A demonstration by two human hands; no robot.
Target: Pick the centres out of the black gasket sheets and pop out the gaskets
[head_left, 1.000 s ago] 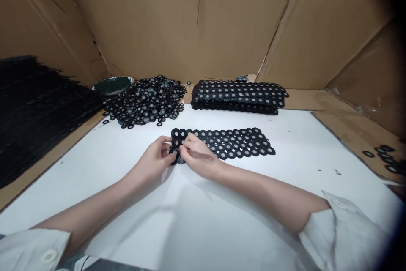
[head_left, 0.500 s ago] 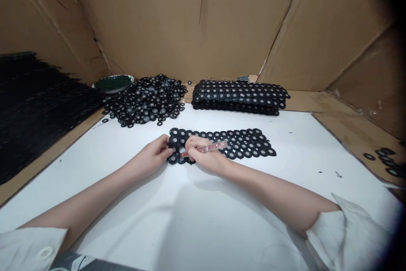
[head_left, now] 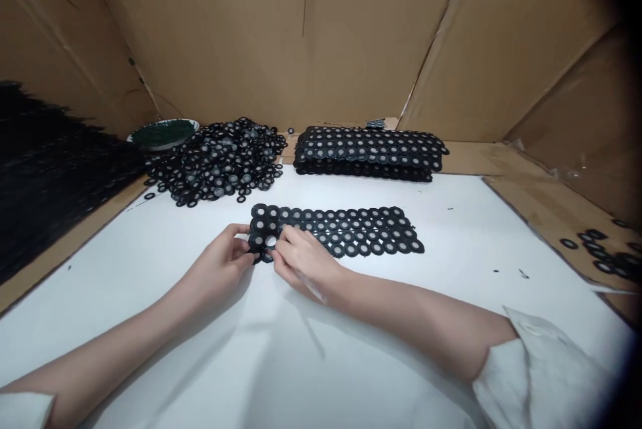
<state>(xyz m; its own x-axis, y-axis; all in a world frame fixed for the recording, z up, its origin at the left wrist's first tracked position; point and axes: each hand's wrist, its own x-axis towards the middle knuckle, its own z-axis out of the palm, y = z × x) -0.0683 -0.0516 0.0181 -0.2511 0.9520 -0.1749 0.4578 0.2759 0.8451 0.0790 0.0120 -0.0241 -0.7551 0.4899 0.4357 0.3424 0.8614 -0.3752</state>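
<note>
A strip of joined black rings (head_left: 364,233), several rows deep, lies flat on the white tabletop with pale centres showing in the rings. At its left end, my left hand (head_left: 221,258) pinches the edge between thumb and fingers. My right hand (head_left: 311,258) is closed over the lower left part, its fingertips at the rings there. A clear pen-like tool (head_left: 311,286) lies within that hand, its rear end sticking out below the palm; its tip is hidden. One opening (head_left: 271,241) near the left end looks bright white.
Behind on the left is a heap of loose black rings (head_left: 221,161) beside a bowl (head_left: 163,136) with dark green contents. Stacked ring panels (head_left: 371,151) stand at the back. More rings (head_left: 604,251) lie right. Dark bristly material (head_left: 60,175) fills the far left; cardboard walls (head_left: 251,34) enclose the table.
The tool has swung from lying across the top of my right hand to under its palm. My left fingers have shifted along the strip's left edge. The view has turned slightly right.
</note>
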